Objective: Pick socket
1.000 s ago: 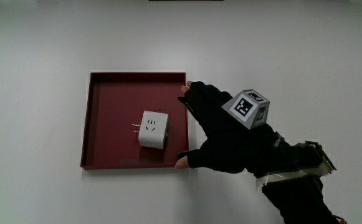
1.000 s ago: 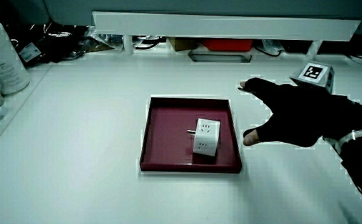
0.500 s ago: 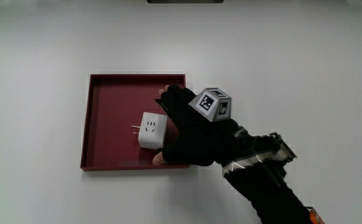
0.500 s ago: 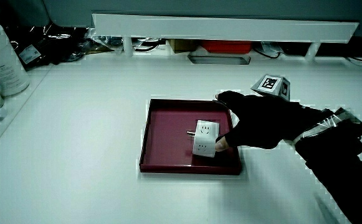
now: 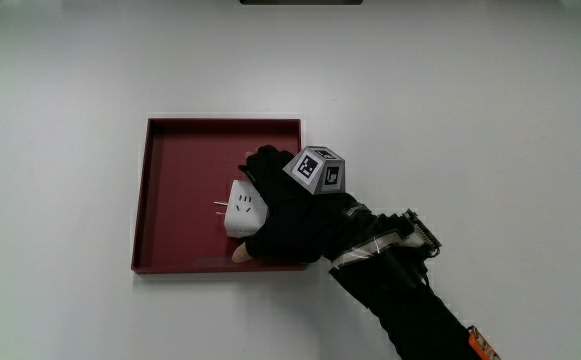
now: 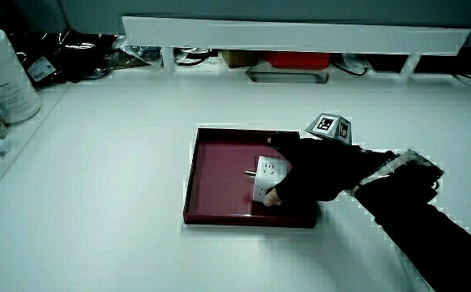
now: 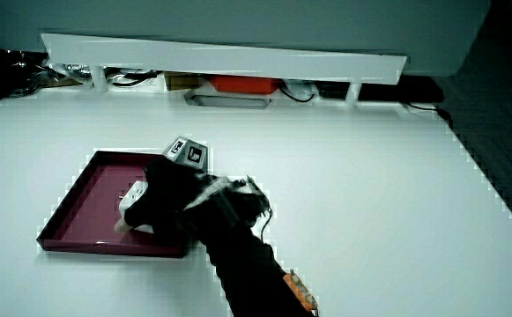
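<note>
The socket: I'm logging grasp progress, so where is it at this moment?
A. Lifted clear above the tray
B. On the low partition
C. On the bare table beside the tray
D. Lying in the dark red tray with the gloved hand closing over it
D: the socket rests on the floor of the red tray, with the hand wrapped over it, thumb at its near edge.

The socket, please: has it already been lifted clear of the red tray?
No, the socket sits on the floor of the red tray under the hand.
</note>
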Tool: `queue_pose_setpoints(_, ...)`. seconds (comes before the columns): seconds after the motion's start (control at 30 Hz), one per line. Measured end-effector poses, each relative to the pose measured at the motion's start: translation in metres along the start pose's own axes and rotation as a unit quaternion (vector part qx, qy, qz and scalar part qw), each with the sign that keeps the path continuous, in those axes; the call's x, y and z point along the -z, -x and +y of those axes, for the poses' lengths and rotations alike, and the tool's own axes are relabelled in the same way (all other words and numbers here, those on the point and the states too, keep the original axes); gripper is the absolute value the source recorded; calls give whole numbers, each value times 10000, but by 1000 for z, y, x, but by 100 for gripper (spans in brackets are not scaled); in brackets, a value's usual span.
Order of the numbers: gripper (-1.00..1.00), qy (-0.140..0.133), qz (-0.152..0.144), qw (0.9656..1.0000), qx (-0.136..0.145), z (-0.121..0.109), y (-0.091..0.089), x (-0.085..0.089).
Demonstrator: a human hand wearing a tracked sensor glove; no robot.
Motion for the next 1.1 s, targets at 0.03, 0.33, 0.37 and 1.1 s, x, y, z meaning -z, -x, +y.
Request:
queue_pose_setpoints(0.03,0,22,4,10000,-34,1,0,1)
queue_pose_setpoints(0.33,20,-119,80,9999,-12,5,-8,5)
queue_pose_setpoints(0.37,25,-185,90,9998,-55,3,-7,4)
queue_pose_setpoints(1.1,100,-580,71,9981,-209,-2,-12,5)
